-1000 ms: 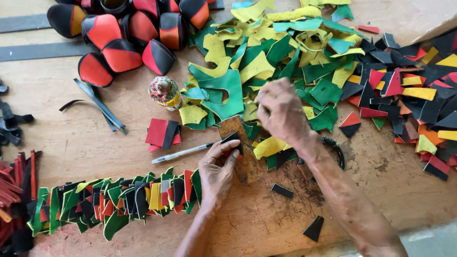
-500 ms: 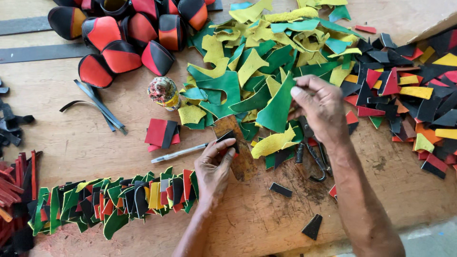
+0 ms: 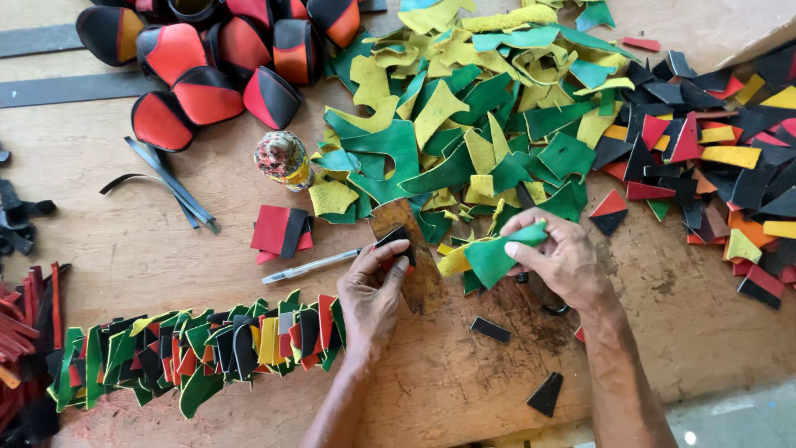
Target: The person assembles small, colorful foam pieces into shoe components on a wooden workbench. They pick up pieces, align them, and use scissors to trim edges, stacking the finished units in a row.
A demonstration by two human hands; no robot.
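Observation:
My right hand (image 3: 560,257) grips a green leather scrap (image 3: 494,255) just in front of the big heap of green and yellow leather scraps (image 3: 464,116). My left hand (image 3: 375,292) presses a small black leather piece (image 3: 396,239) onto a brown cardboard template (image 3: 408,249) on the wooden table (image 3: 166,257). A white pen (image 3: 313,265) lies just left of my left hand. Black scissors (image 3: 539,294) are partly hidden under my right hand.
A row of overlapped green, black, red and yellow pieces (image 3: 191,353) runs along the near left. Red-and-black sewn pouches (image 3: 215,58) sit far left, a small speckled jar (image 3: 282,158) mid-table, black, red and orange scraps (image 3: 713,149) right. Loose black bits (image 3: 547,394) lie near.
My right hand has come back from the heap toward me with a green scrap in it. My left hand has stayed on the template.

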